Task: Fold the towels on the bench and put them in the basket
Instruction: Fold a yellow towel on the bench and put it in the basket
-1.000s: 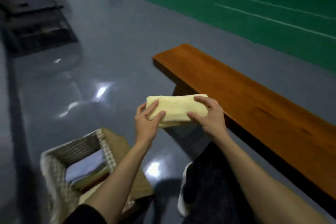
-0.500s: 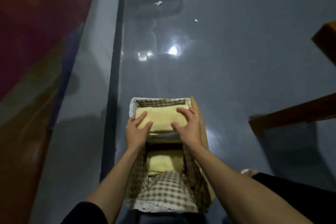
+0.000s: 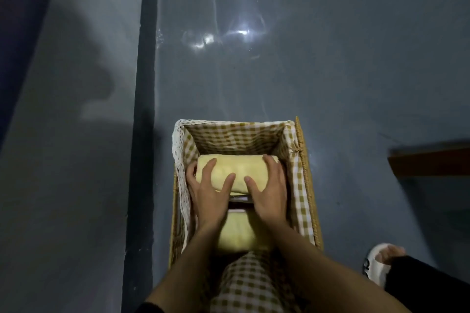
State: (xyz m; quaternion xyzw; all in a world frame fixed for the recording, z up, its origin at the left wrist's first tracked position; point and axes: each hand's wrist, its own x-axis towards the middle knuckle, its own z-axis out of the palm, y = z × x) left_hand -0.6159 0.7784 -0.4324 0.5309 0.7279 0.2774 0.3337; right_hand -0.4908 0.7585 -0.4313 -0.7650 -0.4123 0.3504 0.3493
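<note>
1. Floor [image 3: 330, 71], grey and glossy, carries the wicker basket [image 3: 309, 185] with checked lining.
2. Inside the basket's far half sits the folded yellow towel [image 3: 239, 170], beyond a second yellow towel [image 3: 236, 234] nearer the person.
3. The left hand [image 3: 211, 193] and right hand [image 3: 269, 193] each grasp one end of the far towel, thumbs on top.

Both forearms were extended forward, side by side. The left hand [image 3: 211, 193] and right hand [image 3: 270, 193] were clasped round opposite ends of the folded towel [image 3: 240, 169], thumbs laid on top.
</note>
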